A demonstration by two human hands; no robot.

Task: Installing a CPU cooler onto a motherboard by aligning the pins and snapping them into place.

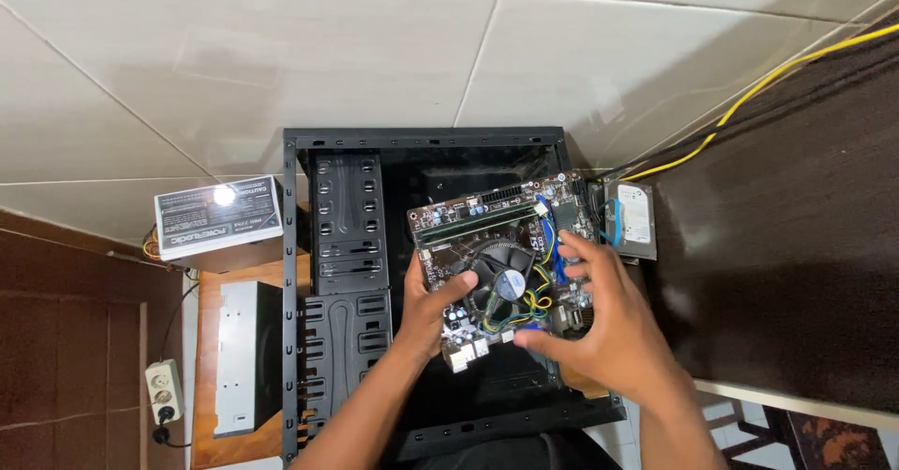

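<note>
Open black PC case point(342, 245) lies on its side, far edge against the tiled wall, dark table point(787, 273) tight on the right. Room to move is mainly straight up and toward the near side; left is boxed in by the drive cage, right by the case rim.

Motherboard point(501, 259) sits over the case's right half, tilted, near-left corner low. Can't tell if it rests on anything underneath.

Left hand point(433, 306) is clamped on the board's left edge, thumb on top close to the cooler fan point(506, 283). Right hand point(599, 325) is curled over the near-right edge, fingers on the board by the blue cables.

Risks:
- board corner catching the case rim or cage while tilted
- fan wires snagging under a finger
- fingers pressing components, flexing the board
- hard drive point(629, 219) perched at the right rim getting knocked

Power supply point(220, 217) and optical drive point(245, 358) sit left, well apart.
</note>
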